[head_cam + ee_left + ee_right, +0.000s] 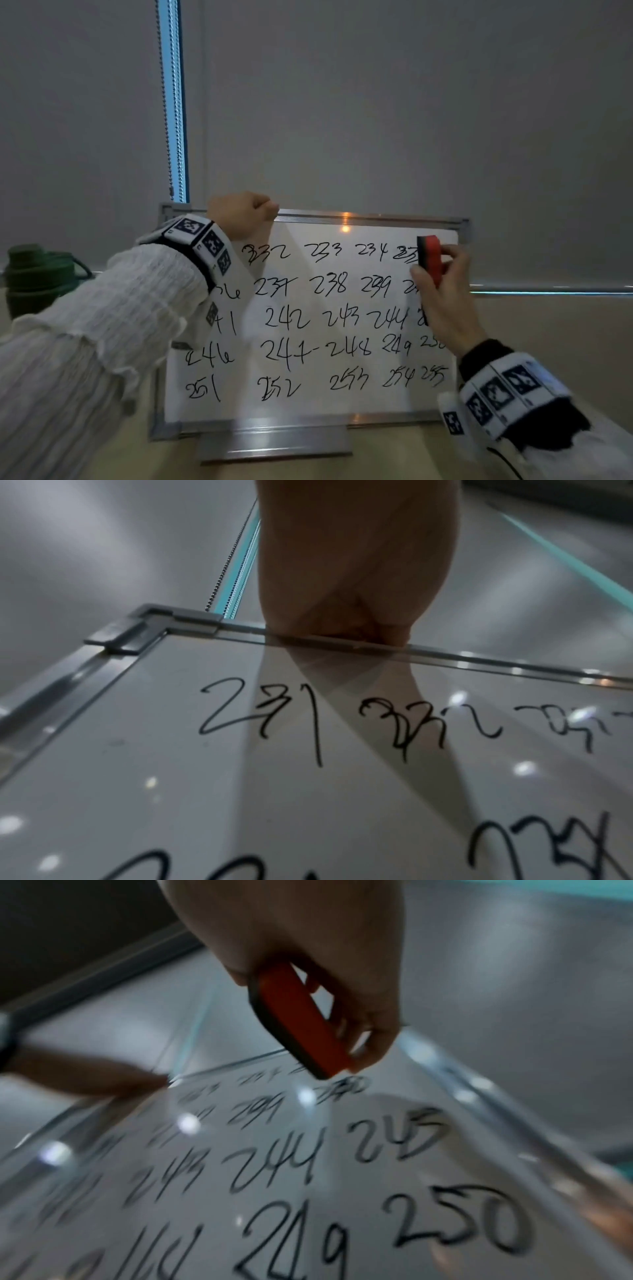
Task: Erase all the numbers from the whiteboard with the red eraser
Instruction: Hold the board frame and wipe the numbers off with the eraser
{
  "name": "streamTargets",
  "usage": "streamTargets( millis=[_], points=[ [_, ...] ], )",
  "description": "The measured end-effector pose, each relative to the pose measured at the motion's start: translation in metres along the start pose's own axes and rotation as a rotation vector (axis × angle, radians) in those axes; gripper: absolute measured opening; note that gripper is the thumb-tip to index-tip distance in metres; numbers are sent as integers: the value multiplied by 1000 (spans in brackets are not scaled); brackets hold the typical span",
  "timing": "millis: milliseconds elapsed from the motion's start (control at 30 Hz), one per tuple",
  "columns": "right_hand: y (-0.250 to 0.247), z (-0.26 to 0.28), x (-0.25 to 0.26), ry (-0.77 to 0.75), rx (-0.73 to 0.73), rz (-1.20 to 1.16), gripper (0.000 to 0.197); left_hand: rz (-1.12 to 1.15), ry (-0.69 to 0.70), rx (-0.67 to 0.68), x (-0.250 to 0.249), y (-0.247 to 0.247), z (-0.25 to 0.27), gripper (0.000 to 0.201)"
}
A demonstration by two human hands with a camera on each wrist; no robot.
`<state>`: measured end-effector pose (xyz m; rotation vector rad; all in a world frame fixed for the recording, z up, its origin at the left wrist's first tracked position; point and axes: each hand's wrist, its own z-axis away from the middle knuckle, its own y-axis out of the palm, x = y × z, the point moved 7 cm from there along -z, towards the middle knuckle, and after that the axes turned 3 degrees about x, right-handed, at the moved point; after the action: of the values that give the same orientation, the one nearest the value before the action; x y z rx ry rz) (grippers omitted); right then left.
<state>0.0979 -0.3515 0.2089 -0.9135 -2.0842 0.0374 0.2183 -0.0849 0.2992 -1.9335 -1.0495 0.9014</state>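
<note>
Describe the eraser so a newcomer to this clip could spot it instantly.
Find the white, metal-framed whiteboard standing on the table, covered in handwritten black numbers. At its top right corner the right hand holds a small red block eraser with a black felt edge; it is the board's only coloured item.

Grey roller blinds [376, 102] cover the whole back wall, a thin strip of blue daylight [171, 102] between two panels, bead chain [166, 120] hanging along it. Bottom rail [548, 290] at right. Beige tabletop [548, 342] below. Dark green bottle [32, 277] far left. Dim, flat lighting.
</note>
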Motion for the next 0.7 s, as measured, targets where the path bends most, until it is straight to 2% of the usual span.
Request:
streamTargets(
  millis=[100,167,233,300,433,500,533,633,700],
  points=[
    [24,-2,14,-142,-56,608,58,-1,-1,-22,2,-2,0,42],
    [26,-10,12,-55,-101,791,63,15,1,-31,2,-3,1,43],
    [21,-14,5,102,-126,815,65,41,4,-29,2,-5,3,42],
    [24,-12,2,167,-152,788,67,34,1,-27,1,-7,5,40],
    [58,1,7,30,-42,789,71,-12,0,-49,-3,-6,8,40],
    [58,4,5,-25,8,783,71,-9,-5,-53,-3,-6,9,38],
    [48,0,3,-17,-30,749,71,-1,-1,-52,-4,-6,9,37],
    [14,-8,-7,143,-252,591,69,28,3,-64,-5,-8,11,41],
    [21,-6,-1,140,-267,564,69,31,2,-80,-5,-9,12,42]
  ],
)
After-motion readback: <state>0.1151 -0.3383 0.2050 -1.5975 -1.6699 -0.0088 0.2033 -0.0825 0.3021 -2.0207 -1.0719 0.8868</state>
